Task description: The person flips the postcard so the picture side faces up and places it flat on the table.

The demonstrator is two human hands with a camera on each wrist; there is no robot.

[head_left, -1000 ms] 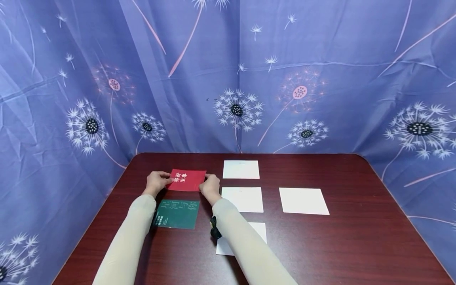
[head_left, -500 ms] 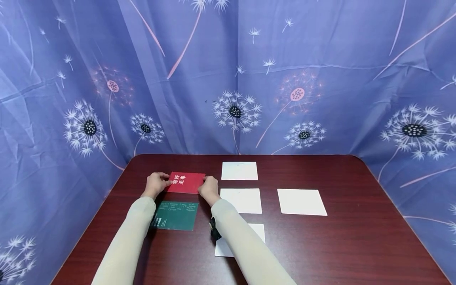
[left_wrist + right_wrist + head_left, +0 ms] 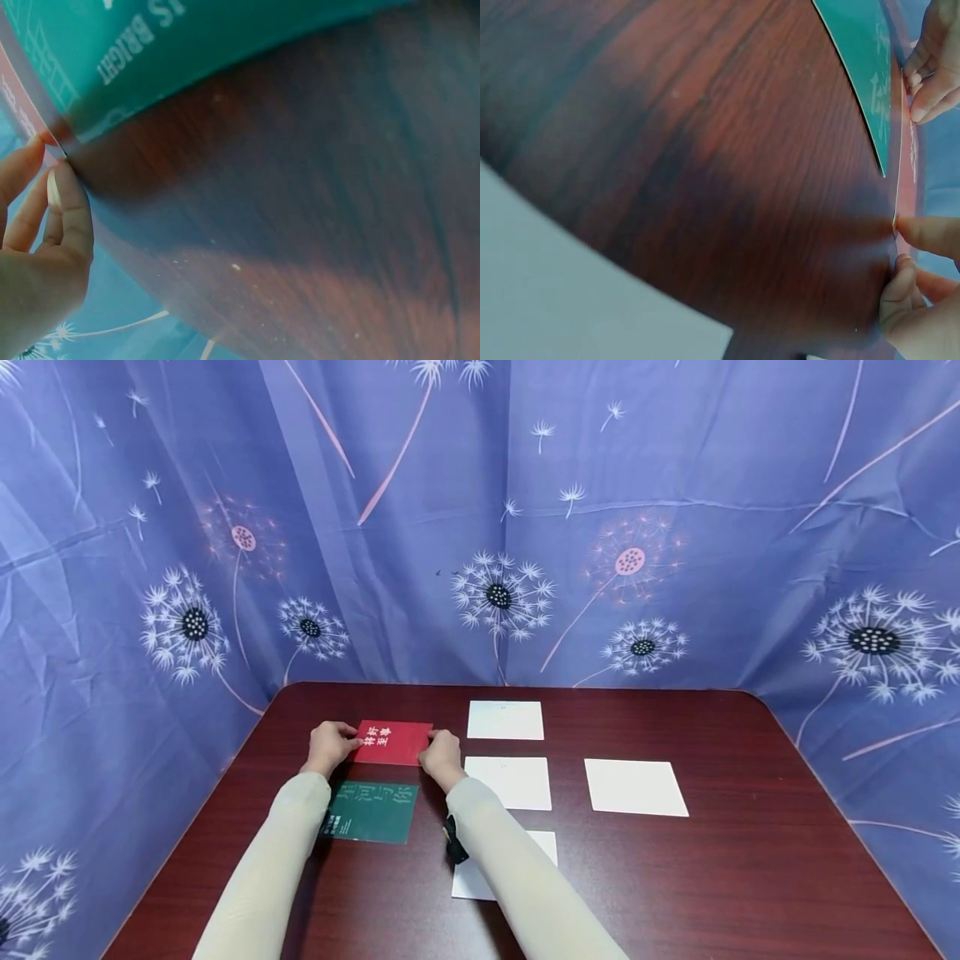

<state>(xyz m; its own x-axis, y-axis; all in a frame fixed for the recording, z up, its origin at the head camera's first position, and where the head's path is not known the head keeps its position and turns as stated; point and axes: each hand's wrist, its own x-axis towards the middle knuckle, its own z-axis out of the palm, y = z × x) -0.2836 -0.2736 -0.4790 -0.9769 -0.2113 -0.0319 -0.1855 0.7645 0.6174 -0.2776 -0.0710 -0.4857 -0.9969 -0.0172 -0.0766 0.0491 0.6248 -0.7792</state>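
Observation:
A red card (image 3: 405,745) with white characters lies or hovers just at the table's back left; I cannot tell if it touches the wood. My left hand (image 3: 328,748) pinches its left edge between thumb and fingers. At its right edge my right hand (image 3: 442,758) pinches the near corner, as the right wrist view also shows, with the red card (image 3: 907,172) seen nearly edge-on. Just in front of it a green card (image 3: 375,818) with pale lettering lies flat, its left end partly hidden by the left sleeve.
White cards lie to the right: one at the back (image 3: 506,720), a middle one (image 3: 510,782), a front one (image 3: 472,883) partly under the right sleeve, and one farther right (image 3: 636,787). A blue dandelion-print curtain (image 3: 420,635) hangs behind the dark red wooden table (image 3: 712,885).
Both hands keep their hold on the red card, which stays in nearly the same place. The whole view shifts slightly.

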